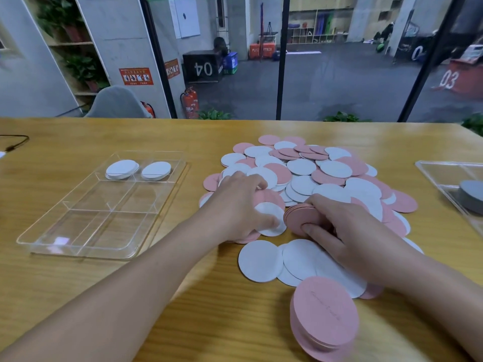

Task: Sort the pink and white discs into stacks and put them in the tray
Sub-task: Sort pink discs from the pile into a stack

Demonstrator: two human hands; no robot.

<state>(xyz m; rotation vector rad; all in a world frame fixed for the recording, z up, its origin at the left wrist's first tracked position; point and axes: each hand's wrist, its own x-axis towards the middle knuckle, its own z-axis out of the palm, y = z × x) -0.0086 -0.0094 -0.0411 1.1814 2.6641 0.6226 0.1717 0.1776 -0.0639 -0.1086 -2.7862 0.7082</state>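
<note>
pink stack (304, 220) sits pinched in my right hand (347, 226); my left hand (241, 205), just beside it, pinches a white disc (270, 218); tray (41, 235) lies far left.

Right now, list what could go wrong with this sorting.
1. The pink stack in the right hand looks fanned; it could slip apart.
2. The left hand presses into the mixed pile, possibly grabbing a white disc with pink ones.
3. The finished pink stack leans near the table's edge.
</note>
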